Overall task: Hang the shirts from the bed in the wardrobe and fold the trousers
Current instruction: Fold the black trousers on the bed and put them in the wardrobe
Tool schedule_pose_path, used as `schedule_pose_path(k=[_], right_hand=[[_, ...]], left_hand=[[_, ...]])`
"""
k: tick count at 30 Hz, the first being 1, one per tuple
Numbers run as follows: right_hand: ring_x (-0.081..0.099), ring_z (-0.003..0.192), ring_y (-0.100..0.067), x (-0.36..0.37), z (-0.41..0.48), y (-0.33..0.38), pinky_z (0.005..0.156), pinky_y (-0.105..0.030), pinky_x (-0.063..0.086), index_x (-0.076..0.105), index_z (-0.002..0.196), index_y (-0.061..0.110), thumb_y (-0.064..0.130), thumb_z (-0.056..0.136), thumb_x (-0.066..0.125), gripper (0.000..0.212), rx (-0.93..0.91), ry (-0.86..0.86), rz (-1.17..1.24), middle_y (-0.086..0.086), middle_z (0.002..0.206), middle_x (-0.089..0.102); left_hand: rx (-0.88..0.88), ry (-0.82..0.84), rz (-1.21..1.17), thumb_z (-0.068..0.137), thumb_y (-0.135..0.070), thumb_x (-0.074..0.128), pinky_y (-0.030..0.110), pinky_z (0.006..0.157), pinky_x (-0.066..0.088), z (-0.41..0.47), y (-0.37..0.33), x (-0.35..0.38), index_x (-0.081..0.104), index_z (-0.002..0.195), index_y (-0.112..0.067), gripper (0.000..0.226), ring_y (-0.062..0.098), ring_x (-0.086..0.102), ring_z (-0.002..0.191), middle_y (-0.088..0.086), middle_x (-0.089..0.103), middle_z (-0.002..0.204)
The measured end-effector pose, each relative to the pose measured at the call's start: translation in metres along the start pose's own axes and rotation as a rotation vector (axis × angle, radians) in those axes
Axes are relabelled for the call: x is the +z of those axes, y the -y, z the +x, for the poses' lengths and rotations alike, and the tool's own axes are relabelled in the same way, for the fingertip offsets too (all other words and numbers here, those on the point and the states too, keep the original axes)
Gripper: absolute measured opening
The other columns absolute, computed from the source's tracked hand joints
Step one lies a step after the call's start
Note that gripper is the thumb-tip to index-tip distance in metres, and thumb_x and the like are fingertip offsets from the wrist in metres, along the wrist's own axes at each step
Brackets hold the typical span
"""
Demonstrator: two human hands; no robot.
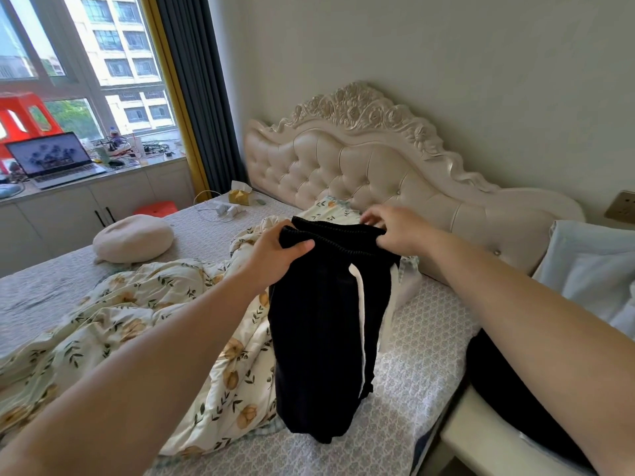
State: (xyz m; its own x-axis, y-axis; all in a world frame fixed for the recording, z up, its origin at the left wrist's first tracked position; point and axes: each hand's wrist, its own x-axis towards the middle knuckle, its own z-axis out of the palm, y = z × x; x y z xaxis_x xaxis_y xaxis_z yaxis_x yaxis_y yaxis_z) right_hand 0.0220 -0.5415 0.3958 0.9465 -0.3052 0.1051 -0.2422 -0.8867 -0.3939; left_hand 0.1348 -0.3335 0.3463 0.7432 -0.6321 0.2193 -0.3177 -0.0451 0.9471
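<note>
Black trousers (319, 324) with a white side stripe hang above the bed (422, 355), held up by their elastic waistband. My left hand (275, 252) grips the waistband's left end, thumb across the front. The right end is pinched by my right hand (395, 231), whose other fingers spread loosely. The trouser legs drop down and their lower ends bunch on the mattress beside a floral quilt (130, 314).
A tufted cream headboard (360, 166) stands behind the trousers. A round cream cushion (134, 238) lies on the bed's far left side. A dark garment (505, 383) and pale blue fabric (591, 269) sit at the right. A counter with a laptop (55, 159) runs under the window.
</note>
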Motion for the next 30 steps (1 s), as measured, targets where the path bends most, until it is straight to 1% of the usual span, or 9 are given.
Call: schedule_pose_path(k=[3, 5, 9, 14, 18, 21, 24, 27, 30], right_hand=[[0.053, 0.068, -0.004, 0.006, -0.007, 0.004, 0.067, -0.026, 0.041, 0.056, 0.096, 0.021, 0.009, 0.079, 0.06, 0.022, -0.203, -0.256, 0.066, 0.008, 0.09, 0.061], [0.054, 0.071, 0.001, 0.01, -0.01, 0.002, 0.071, -0.023, 0.04, 0.06, 0.092, 0.026, 0.025, 0.083, 0.063, 0.009, -0.222, -0.146, 0.074, 0.013, 0.088, 0.064], [0.056, 0.094, -0.002, 0.009, -0.011, -0.012, 0.081, -0.022, 0.04, 0.064, 0.098, 0.036, 0.054, 0.079, 0.062, 0.026, -0.113, 0.098, 0.042, 0.022, 0.094, 0.061], [0.051, 0.104, -0.005, 0.014, -0.013, -0.014, 0.085, -0.027, 0.042, 0.059, 0.117, 0.038, 0.053, 0.074, 0.068, 0.047, -0.166, 0.19, -0.206, 0.02, 0.112, 0.057], [0.052, 0.107, -0.014, 0.014, -0.01, -0.014, 0.08, -0.032, 0.045, 0.064, 0.109, 0.031, 0.045, 0.08, 0.065, 0.033, -0.216, 0.17, -0.468, 0.014, 0.115, 0.054], [0.049, 0.105, -0.017, 0.015, -0.01, -0.014, 0.075, -0.028, 0.04, 0.062, 0.108, 0.023, 0.048, 0.079, 0.064, 0.038, -0.261, 0.088, -0.531, 0.007, 0.112, 0.051], [0.042, 0.102, -0.015, 0.019, -0.015, -0.016, 0.081, -0.029, 0.037, 0.066, 0.099, 0.02, 0.062, 0.073, 0.061, 0.05, -0.29, -0.038, -0.416, 0.005, 0.11, 0.045], [0.038, 0.106, -0.015, 0.02, -0.015, -0.015, 0.09, -0.034, 0.039, 0.067, 0.099, 0.02, 0.071, 0.067, 0.06, 0.06, -0.16, -0.063, -0.238, 0.004, 0.115, 0.04], [0.05, 0.086, -0.014, 0.015, -0.012, -0.013, 0.072, -0.03, 0.041, 0.062, 0.08, 0.021, 0.059, 0.073, 0.066, 0.039, -0.021, 0.035, -0.099, 0.004, 0.089, 0.051]], left_hand=[[-0.007, -0.017, -0.005, 0.083, -0.018, 0.071, 0.018, 0.062, 0.051, 0.001, 0.004, -0.007, 0.058, 0.073, -0.028, 0.019, 0.003, 0.064, 0.067, -0.014, 0.065, 0.067], [-0.019, -0.026, -0.002, 0.082, -0.019, 0.072, 0.023, 0.065, 0.051, 0.0, 0.008, -0.009, 0.059, 0.067, -0.035, 0.026, 0.004, 0.065, 0.068, -0.015, 0.065, 0.067], [-0.037, -0.035, -0.005, 0.081, -0.02, 0.073, 0.037, 0.072, 0.053, 0.0, 0.011, -0.013, 0.06, 0.066, -0.035, 0.026, 0.011, 0.065, 0.072, -0.01, 0.065, 0.07], [-0.029, -0.05, -0.016, 0.08, -0.019, 0.075, 0.047, 0.083, 0.052, 0.001, 0.007, -0.015, 0.059, 0.067, -0.031, 0.023, 0.019, 0.064, 0.078, -0.002, 0.064, 0.077], [-0.032, -0.03, 0.067, 0.079, -0.023, 0.075, 0.041, 0.08, 0.054, 0.0, 0.008, -0.014, 0.06, 0.068, -0.036, 0.023, 0.016, 0.065, 0.078, -0.006, 0.065, 0.078], [-0.019, -0.077, 0.112, 0.078, -0.026, 0.076, 0.03, 0.07, 0.051, 0.001, 0.008, -0.015, 0.058, 0.067, -0.037, 0.024, 0.004, 0.063, 0.07, -0.014, 0.064, 0.072], [-0.012, -0.092, 0.132, 0.081, -0.027, 0.074, 0.024, 0.064, 0.044, 0.001, 0.006, -0.016, 0.055, 0.063, -0.041, 0.029, -0.007, 0.059, 0.06, -0.023, 0.061, 0.063], [-0.001, -0.123, 0.141, 0.083, -0.03, 0.071, 0.026, 0.064, 0.046, 0.002, 0.002, -0.015, 0.054, 0.064, -0.041, 0.028, -0.007, 0.059, 0.059, -0.023, 0.061, 0.063], [0.042, -0.116, 0.203, 0.084, -0.034, 0.069, 0.023, 0.06, 0.043, 0.003, -0.004, -0.01, 0.053, 0.067, -0.04, 0.024, -0.006, 0.057, 0.06, -0.019, 0.061, 0.067]])
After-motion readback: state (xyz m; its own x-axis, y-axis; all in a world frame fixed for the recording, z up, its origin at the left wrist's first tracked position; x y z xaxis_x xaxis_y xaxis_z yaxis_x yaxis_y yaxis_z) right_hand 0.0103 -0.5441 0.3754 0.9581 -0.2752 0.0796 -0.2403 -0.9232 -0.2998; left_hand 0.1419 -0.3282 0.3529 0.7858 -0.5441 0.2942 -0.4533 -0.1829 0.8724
